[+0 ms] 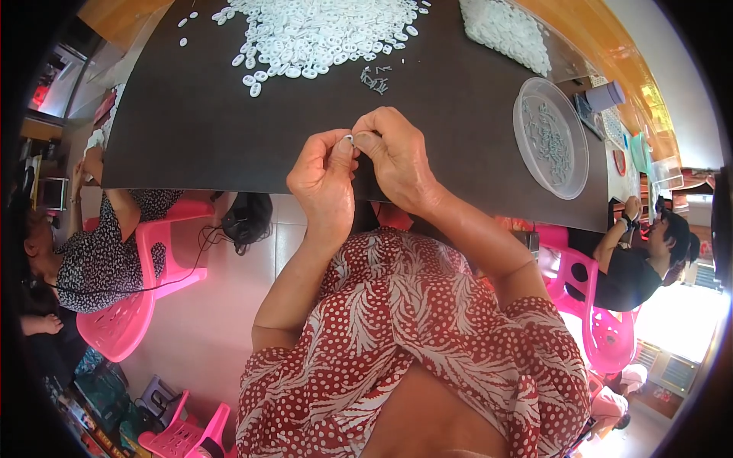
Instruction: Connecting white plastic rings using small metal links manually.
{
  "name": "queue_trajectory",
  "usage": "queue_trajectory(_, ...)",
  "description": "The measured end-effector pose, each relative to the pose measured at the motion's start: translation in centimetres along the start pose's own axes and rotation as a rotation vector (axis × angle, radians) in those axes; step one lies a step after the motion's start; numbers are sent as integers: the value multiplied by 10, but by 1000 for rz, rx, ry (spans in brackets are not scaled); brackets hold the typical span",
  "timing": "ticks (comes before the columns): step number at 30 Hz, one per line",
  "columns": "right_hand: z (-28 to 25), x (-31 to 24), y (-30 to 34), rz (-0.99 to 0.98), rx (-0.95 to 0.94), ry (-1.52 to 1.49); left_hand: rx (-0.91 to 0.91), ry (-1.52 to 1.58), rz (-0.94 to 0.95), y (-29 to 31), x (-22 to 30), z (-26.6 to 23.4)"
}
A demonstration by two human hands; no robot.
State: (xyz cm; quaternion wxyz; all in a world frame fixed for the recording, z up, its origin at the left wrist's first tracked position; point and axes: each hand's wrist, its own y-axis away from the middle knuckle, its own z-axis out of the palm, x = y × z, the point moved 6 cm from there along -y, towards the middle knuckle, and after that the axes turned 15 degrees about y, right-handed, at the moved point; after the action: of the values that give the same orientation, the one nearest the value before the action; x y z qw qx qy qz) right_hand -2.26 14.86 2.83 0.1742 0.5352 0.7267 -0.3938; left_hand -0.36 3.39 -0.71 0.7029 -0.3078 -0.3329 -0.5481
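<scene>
While pinched by hands (359, 160): white ring (349, 138).

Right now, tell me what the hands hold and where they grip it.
Both hands pinch one small white ring piece between thumb and fingertips, left hand and right hand meeting at it. The exact grip point is too small to tell.
</scene>
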Motion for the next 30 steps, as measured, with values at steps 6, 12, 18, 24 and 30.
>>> queue_trajectory(6,-3,-5,-8,-63,44,71,23,-37,21,-7,1,-3)
queue_trajectory(12,-35,53,-73,-64,157,255,37,105,-26,-23,-6,-13)
queue_trajectory(18,-52,134,-148,53,208,741,-12,146,-27,-27,-14,-14)
queue_trajectory(24,-36,166,-161,79,64,807,-26,147,-31,-27,-16,-13)
queue_trajectory(30,-51,141,-142,80,64,543,-16,138,-15,-25,-13,-16)
